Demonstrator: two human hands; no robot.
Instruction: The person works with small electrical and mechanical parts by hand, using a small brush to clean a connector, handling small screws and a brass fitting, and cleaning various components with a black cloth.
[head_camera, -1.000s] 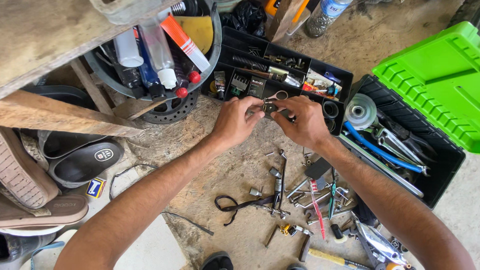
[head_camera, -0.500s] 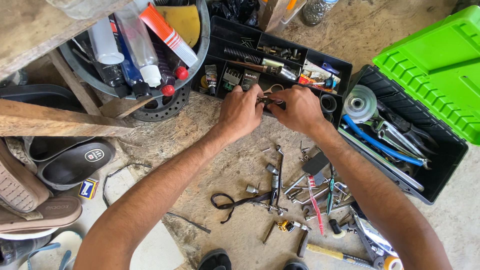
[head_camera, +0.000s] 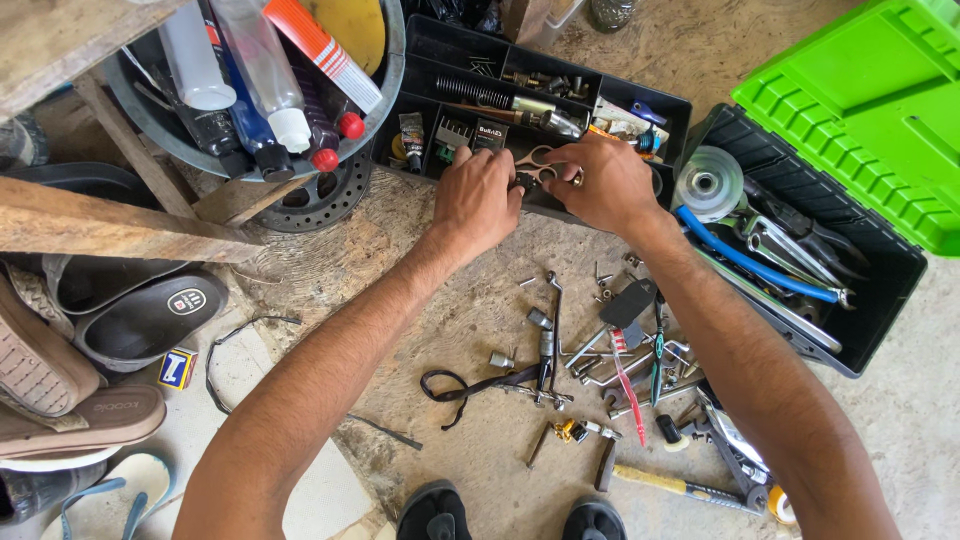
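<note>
Step in hand, as I judge it: working a small metal part (head_camera: 543, 172) between both hands, right over the near edge of the black organiser tray (head_camera: 430, 45) on the floor.

My left hand (head_camera: 478, 200) is curled, fingers drawn together on the left end of the part. Whether they pinch it firmly or only steady it, I cannot tell; the knuckles hide the contact.

My right hand (head_camera: 608, 183) is curled likewise, fingertips closed on the right end of the part. The two hands nearly touch across it.

The part itself: thin, pale, looped like wire or a clip. Too small to name further.

Around: loose tools (head_camera: 600, 360) scattered on the concrete floor (head_camera: 480, 290) below my wrists, a hammer (head_camera: 680, 487) near my shoes. A green-lidded toolbox (head_camera: 870, 290) stands open beside my right forearm. A bucket of bottles (head_camera: 255, 90) sits at the tray's left end.

Next move, by my reckoning, calls for a steady two-handed hold and fine fingertip force, keeping the part above the tray so it cannot drop among the loose tools.
</note>
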